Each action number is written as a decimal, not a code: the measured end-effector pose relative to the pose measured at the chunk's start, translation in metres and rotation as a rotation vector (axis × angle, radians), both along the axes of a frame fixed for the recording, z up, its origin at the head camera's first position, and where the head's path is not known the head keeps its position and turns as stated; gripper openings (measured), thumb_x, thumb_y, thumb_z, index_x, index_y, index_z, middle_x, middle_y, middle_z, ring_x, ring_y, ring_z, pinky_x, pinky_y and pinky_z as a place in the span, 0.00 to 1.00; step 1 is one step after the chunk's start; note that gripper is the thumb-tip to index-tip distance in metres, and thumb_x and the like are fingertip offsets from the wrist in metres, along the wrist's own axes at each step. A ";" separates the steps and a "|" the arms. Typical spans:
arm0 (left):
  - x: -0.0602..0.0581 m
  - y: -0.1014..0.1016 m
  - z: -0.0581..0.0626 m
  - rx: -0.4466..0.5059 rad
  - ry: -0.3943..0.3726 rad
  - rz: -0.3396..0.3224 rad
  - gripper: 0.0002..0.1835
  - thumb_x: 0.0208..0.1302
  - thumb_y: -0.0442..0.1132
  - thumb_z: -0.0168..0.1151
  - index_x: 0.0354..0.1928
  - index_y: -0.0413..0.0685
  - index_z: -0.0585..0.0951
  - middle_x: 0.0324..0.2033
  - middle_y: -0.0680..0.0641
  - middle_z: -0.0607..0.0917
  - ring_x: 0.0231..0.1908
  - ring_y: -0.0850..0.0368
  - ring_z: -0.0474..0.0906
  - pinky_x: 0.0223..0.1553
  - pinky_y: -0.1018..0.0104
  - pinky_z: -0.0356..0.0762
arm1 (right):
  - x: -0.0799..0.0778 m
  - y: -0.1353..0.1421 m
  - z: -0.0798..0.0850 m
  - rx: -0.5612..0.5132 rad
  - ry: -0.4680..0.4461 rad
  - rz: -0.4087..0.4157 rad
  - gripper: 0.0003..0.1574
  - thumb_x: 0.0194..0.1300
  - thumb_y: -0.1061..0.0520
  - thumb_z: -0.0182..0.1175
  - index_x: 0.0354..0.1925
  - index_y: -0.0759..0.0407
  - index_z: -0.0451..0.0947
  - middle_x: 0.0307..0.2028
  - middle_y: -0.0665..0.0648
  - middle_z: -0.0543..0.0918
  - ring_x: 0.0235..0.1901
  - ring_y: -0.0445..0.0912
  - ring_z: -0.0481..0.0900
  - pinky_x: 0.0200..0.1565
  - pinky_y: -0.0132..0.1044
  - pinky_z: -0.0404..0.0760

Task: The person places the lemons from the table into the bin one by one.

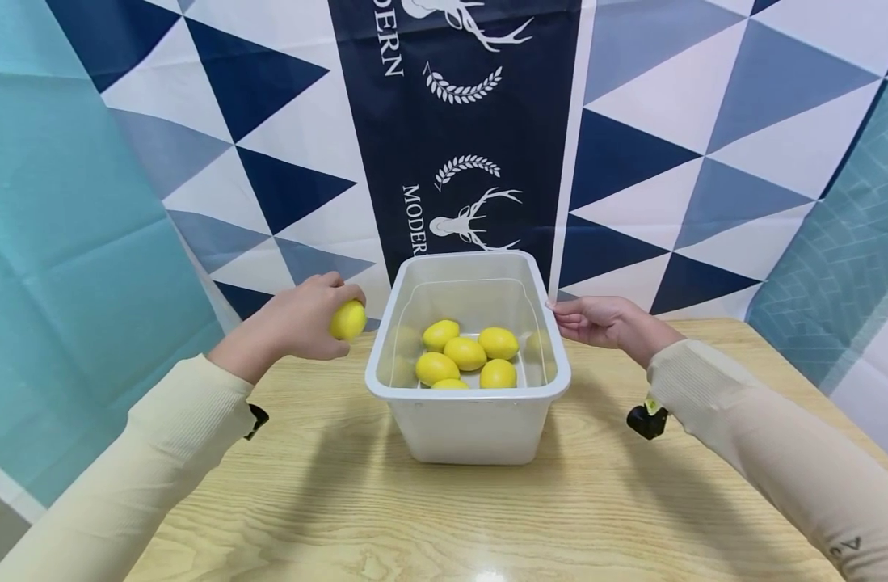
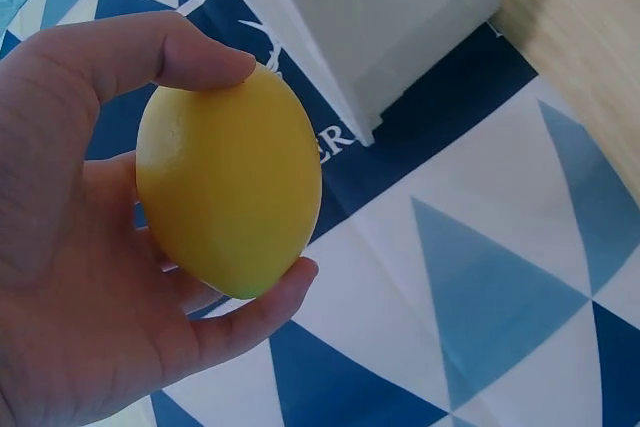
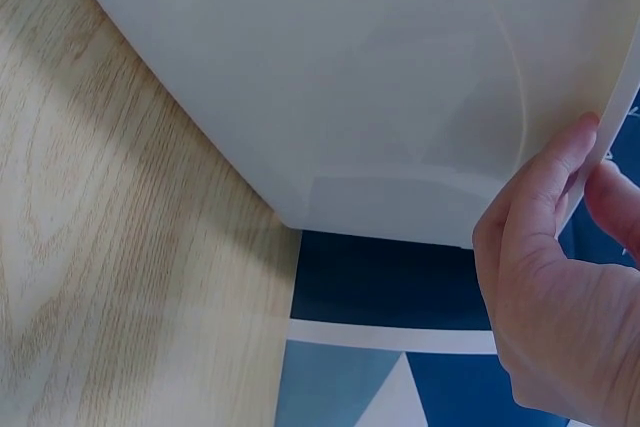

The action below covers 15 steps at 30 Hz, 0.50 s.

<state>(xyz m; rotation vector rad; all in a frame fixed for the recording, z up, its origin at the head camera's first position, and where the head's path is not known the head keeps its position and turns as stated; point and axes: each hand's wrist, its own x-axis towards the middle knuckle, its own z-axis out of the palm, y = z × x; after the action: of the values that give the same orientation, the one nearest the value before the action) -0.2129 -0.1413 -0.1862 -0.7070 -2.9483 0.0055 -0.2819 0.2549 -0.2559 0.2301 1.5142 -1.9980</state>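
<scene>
My left hand (image 1: 309, 317) grips a yellow lemon (image 1: 348, 320) to the left of a white plastic bin (image 1: 473, 428), apart from its rim. In the left wrist view the thumb lies over one end of that lemon (image 2: 235, 182) and a finger supports the other end. Several more lemons (image 1: 465, 353) lie on the floor of the bin, one partly hidden by the near rim. On the opposite side, my right hand (image 1: 602, 319) pinches the bin's right rim between thumb and fingers, as the right wrist view shows at the bin's wall (image 3: 300, 77).
The bin stands on a light wooden table (image 1: 305, 485). Behind it hangs a patterned cloth (image 1: 458, 121) with triangles and a dark deer panel. Teal cloth (image 1: 73, 242) covers the left side. Black wrist devices (image 1: 647, 422) show below the sleeves.
</scene>
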 end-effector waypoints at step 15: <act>-0.014 0.029 0.017 -0.006 -0.082 -0.056 0.26 0.48 0.41 0.68 0.54 0.54 0.79 0.45 0.45 0.79 0.41 0.50 0.76 0.40 0.58 0.80 | 0.001 0.000 0.001 0.015 -0.001 -0.005 0.14 0.72 0.60 0.53 0.29 0.57 0.81 0.29 0.51 0.87 0.32 0.38 0.86 0.42 0.27 0.85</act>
<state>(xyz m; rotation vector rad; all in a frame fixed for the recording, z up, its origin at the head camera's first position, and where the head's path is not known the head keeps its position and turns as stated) -0.2264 -0.1120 -0.1696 -0.8089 -3.0056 -0.0196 -0.2805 0.2544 -0.2549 0.2413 1.5304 -1.9910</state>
